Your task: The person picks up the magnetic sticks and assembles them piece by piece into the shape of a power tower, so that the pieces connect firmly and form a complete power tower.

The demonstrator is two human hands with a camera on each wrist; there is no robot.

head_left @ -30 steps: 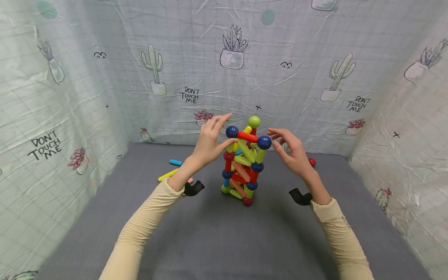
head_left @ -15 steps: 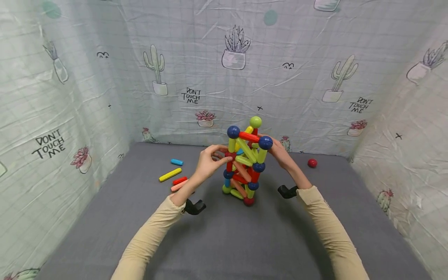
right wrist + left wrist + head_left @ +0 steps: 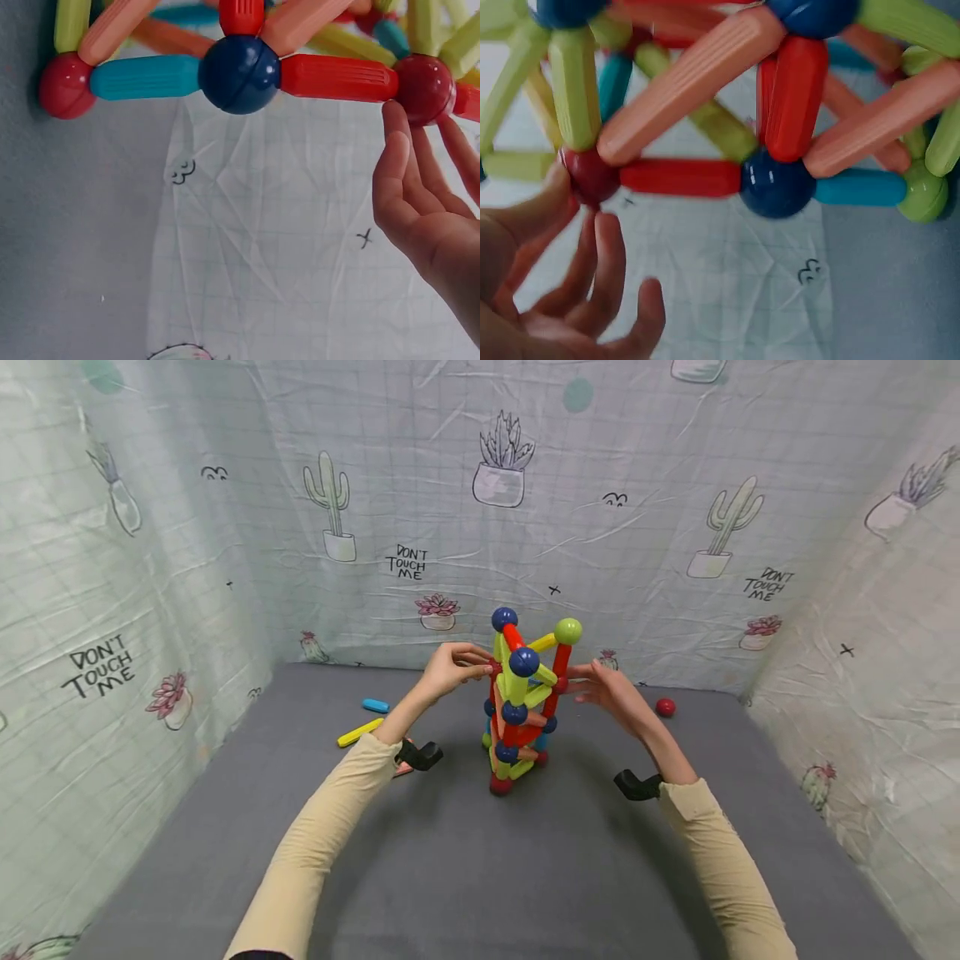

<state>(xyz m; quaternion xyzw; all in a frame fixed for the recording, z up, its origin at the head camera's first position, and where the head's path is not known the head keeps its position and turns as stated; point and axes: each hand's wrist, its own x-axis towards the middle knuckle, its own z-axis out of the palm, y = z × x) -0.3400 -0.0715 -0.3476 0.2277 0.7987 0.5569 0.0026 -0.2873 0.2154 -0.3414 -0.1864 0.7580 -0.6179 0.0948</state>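
A tower [image 3: 517, 689] of magnetic sticks and balls stands upright on the grey surface. Two blue balls, one of them in front [image 3: 524, 662], and a lime green ball [image 3: 568, 631] top it. With thumb and fingertips, my left hand [image 3: 453, 668] pinches a dark red ball [image 3: 591, 176] on the tower's left side; its other fingers hang loose. On the opposite side, the fingertips of my right hand [image 3: 611, 689] touch another red ball [image 3: 426, 90], the fingers mostly straight. Red, turquoise and salmon sticks join the lower balls below both hands.
To the left lie a blue stick [image 3: 375, 705], a yellow stick [image 3: 360, 732] and a salmon stick [image 3: 403, 769], partly behind my left wrist. A loose red ball [image 3: 665, 707] sits at the back right. Printed cloth [image 3: 645, 602] hangs behind and along both sides.
My hands come down from the tower's top to its sides. The tower has turned, its green ball shifting right and its front blue ball left. My right hand comes from behind it to its right side.
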